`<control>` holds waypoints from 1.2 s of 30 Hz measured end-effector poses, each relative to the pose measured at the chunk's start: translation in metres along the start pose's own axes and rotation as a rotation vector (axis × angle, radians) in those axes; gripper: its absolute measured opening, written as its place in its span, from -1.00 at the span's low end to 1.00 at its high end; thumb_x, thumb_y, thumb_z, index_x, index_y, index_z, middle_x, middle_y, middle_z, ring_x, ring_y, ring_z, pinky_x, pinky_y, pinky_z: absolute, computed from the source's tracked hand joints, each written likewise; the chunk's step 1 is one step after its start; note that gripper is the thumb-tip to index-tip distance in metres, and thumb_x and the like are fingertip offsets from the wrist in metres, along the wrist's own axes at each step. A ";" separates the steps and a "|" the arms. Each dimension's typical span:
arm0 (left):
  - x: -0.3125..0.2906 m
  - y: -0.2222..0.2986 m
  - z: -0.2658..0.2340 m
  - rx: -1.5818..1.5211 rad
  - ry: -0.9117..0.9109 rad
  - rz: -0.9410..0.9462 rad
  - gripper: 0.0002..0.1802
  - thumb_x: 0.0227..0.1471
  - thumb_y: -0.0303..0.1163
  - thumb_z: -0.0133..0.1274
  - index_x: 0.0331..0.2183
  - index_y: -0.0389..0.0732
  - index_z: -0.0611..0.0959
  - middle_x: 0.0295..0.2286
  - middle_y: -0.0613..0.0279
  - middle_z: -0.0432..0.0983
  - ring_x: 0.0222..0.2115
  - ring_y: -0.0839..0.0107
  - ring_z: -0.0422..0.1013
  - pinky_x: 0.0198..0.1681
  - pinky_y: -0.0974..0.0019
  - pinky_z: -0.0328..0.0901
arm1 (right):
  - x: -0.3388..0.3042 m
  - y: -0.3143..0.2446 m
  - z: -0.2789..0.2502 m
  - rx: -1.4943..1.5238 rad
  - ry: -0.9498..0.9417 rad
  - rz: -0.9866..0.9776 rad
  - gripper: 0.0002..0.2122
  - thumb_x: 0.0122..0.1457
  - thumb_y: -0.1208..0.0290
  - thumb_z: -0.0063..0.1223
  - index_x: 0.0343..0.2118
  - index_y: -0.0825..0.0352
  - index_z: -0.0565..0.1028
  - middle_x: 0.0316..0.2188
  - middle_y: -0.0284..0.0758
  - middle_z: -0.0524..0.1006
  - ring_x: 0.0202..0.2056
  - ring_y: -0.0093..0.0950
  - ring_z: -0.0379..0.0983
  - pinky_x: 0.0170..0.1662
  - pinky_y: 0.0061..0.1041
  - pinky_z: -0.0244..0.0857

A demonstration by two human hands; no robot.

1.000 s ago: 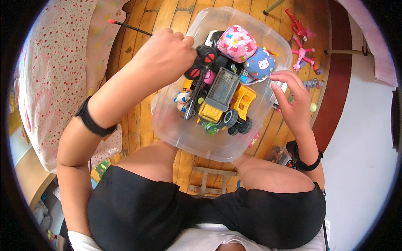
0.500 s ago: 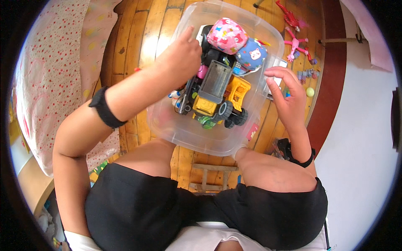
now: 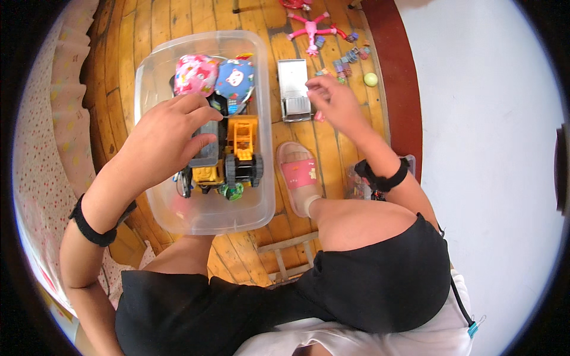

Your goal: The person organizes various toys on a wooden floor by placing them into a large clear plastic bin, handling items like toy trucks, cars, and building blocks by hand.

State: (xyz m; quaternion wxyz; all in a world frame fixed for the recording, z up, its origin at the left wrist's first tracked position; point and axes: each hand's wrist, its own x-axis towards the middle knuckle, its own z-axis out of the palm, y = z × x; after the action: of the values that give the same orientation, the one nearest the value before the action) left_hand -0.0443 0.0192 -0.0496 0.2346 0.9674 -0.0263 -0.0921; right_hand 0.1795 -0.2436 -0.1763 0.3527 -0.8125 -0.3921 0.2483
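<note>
A clear plastic storage bin (image 3: 240,222) stands on the floor between my legs, holding toys. My left hand (image 3: 169,133) hovers over its left side with fingers apart and nothing in them, partly covering a yellow and grey toy dump truck (image 3: 208,175). Beside the truck lies a yellow construction toy (image 3: 243,137) with black wheels. At the bin's far end sit a pink patterned stuffed ball (image 3: 195,74) and a blue one (image 3: 236,78) with an animal face. My right hand (image 3: 337,105), fingers loosely bent and apart, is beside a silver toy car (image 3: 294,86) on the floor.
A pink long-limbed figure (image 3: 311,32), small coloured blocks (image 3: 350,57) and a pale green ball (image 3: 370,79) lie on the wooden floor. My pink slipper (image 3: 298,173) is right of the bin. A small clear container (image 3: 358,184) stands near my right forearm.
The view has swung, so the bin appears farther left and squarer. The silver car, half hidden before, now shows whole. My left hand has come nearer over the truck; my right is beside the car.
</note>
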 end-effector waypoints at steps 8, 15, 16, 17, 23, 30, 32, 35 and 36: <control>0.039 -0.008 -0.004 -0.131 0.126 -0.115 -0.75 0.09 -0.53 0.09 -0.13 -0.24 0.58 -0.17 -0.02 0.50 -0.12 -0.07 0.44 -0.04 0.11 0.35 | 0.034 0.229 -0.076 -0.720 0.096 0.683 -0.43 0.12 0.34 0.17 0.22 0.17 0.30 0.13 0.00 0.37 0.12 -0.06 0.36 0.13 -0.19 0.32; -0.010 -0.068 -0.003 -0.118 0.226 -0.387 -0.77 0.19 -0.48 0.02 -0.11 -0.29 0.60 -0.22 0.05 0.53 -0.15 0.18 0.48 -0.04 0.23 0.35 | 0.056 0.185 -0.053 -0.682 0.049 0.627 -0.51 0.07 0.39 0.23 0.09 0.24 0.36 -0.03 -0.01 0.50 -0.01 0.00 0.46 -0.01 -0.14 0.38; -0.018 -0.075 -0.001 -0.142 0.253 -0.421 -0.77 0.20 -0.47 0.02 -0.11 -0.29 0.60 -0.23 0.08 0.53 -0.15 0.22 0.48 -0.05 0.25 0.36 | 0.058 0.147 -0.050 -0.609 0.136 0.503 -0.48 0.08 0.40 0.24 0.12 0.27 0.34 -0.04 -0.05 0.51 -0.03 -0.07 0.50 -0.04 -0.19 0.40; -0.027 -0.080 0.001 -0.166 0.282 -0.453 -0.78 0.22 -0.46 0.01 -0.10 -0.29 0.60 -0.23 0.10 0.53 -0.15 0.25 0.48 -0.05 0.27 0.36 | 0.059 0.109 -0.047 -0.533 0.223 0.381 -0.46 0.08 0.42 0.26 0.14 0.30 0.33 -0.06 -0.09 0.51 -0.06 -0.14 0.53 -0.08 -0.24 0.43; -0.050 -0.097 0.011 -0.234 0.337 -0.525 -0.74 0.26 -0.42 0.01 -0.03 -0.23 0.58 -0.17 0.18 0.52 -0.13 0.38 0.46 -0.05 0.31 0.36 | 0.068 -0.116 0.014 0.345 -0.066 -0.262 -0.51 0.04 0.39 0.34 0.05 0.35 0.45 -0.12 -0.23 0.45 -0.16 -0.45 0.50 -0.16 -0.48 0.42; -0.048 -0.089 0.002 -0.364 0.344 -0.497 -0.71 0.27 -0.41 -0.01 0.01 -0.23 0.55 -0.13 0.16 0.53 -0.11 0.36 0.46 -0.03 0.30 0.36 | 0.075 -0.168 0.067 0.233 -0.207 -0.372 -0.54 0.02 0.36 0.35 0.00 0.34 0.50 -0.12 -0.20 0.49 -0.32 -0.42 0.47 -0.22 -0.49 0.38; -0.052 -0.091 0.005 -0.330 0.311 -0.483 -0.71 0.28 -0.40 -0.03 0.00 -0.24 0.55 -0.12 0.15 0.54 -0.12 0.35 0.47 -0.02 0.28 0.36 | 0.071 -0.157 0.063 0.282 -0.149 -0.339 -0.72 0.10 0.41 0.27 -0.16 0.42 0.56 -0.19 -0.28 0.55 -0.38 -0.55 0.47 -0.30 -0.58 0.37; -0.052 -0.087 0.005 -0.330 0.316 -0.425 -0.71 0.27 -0.42 -0.03 0.00 -0.25 0.55 -0.12 0.15 0.53 -0.10 0.35 0.46 -0.01 0.28 0.35 | 0.063 -0.114 0.051 0.389 0.067 -0.261 -0.82 0.19 0.43 0.17 -0.18 0.37 0.57 -0.26 -0.34 0.58 -0.37 -0.66 0.45 -0.32 -0.62 0.34; -0.047 -0.081 0.005 -0.343 0.315 -0.394 -0.71 0.27 -0.42 -0.03 0.00 -0.25 0.55 -0.12 0.15 0.53 -0.10 0.35 0.46 -0.01 0.28 0.35 | 0.060 -0.099 0.042 0.366 0.088 -0.249 -0.82 0.19 0.43 0.17 -0.18 0.37 0.57 -0.26 -0.34 0.58 -0.37 -0.66 0.45 -0.32 -0.62 0.34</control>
State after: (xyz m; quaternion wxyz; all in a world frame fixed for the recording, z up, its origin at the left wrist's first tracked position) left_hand -0.0911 0.0932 -0.0828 0.3733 0.9025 0.2146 0.0122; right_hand 0.1394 -0.1353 -0.1342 0.5390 -0.6903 -0.4220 0.2343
